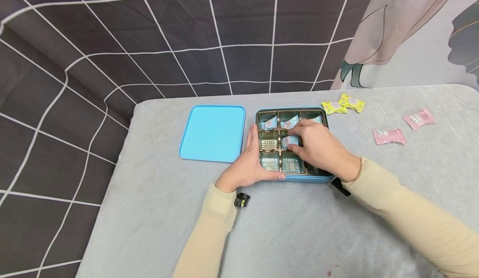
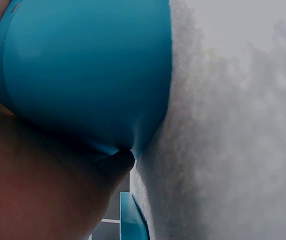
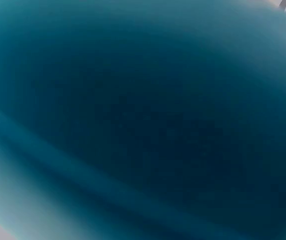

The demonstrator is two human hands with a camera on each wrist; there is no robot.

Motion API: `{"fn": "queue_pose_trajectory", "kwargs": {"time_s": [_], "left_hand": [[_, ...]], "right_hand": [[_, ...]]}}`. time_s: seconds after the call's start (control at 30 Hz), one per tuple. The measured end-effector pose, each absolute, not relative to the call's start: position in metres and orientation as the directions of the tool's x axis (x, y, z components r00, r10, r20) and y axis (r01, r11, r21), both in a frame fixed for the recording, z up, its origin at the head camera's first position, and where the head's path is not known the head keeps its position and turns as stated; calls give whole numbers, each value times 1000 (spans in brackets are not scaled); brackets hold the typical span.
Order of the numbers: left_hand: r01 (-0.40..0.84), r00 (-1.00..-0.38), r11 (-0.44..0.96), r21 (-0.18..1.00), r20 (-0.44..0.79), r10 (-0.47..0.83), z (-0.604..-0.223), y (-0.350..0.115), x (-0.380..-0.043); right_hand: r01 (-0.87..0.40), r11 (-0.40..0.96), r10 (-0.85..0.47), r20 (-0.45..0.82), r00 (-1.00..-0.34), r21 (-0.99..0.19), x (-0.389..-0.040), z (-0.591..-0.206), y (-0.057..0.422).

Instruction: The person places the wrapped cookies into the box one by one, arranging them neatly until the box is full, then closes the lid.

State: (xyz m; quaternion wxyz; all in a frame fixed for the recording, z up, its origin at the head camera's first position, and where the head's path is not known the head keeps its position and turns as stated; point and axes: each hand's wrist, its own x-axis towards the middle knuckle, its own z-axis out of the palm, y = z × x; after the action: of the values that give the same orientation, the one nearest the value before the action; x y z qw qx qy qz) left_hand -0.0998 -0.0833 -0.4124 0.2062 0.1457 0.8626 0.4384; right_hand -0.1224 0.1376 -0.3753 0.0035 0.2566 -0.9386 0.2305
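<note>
The right hand point(image 1: 323, 146) pinches one blue candy point(image 1: 289, 141) in the middle of the box point(image 1: 307, 179); the left hand point(image 1: 247, 166), fingers straight, presses its near left corner. Blue candies point(image 1: 290, 122) already fill the far side; yellow candies point(image 1: 334, 107) and pink candies point(image 1: 389, 136), outside at right, perhaps remain.
</note>
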Motion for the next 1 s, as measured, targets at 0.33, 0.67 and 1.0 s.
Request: {"fn": "queue_pose_trajectory", "kwargs": {"time_s": [0.33, 0.67, 1.0], "left_hand": [[67, -870, 569, 820, -231, 435, -412, -84, -99], [85, -872, 570, 817, -216, 440, -413, -84, -101], [68, -869, 569, 820, -231, 437, -412, -84, -100]], "right_hand": [[-531, 708, -524, 158, -837, -466, -123, -376, 143], [-561, 695, -564, 144, -813, -450, -123, -376, 144], [-574, 677, -574, 157, -803, -461, -120, -375, 145]]}}
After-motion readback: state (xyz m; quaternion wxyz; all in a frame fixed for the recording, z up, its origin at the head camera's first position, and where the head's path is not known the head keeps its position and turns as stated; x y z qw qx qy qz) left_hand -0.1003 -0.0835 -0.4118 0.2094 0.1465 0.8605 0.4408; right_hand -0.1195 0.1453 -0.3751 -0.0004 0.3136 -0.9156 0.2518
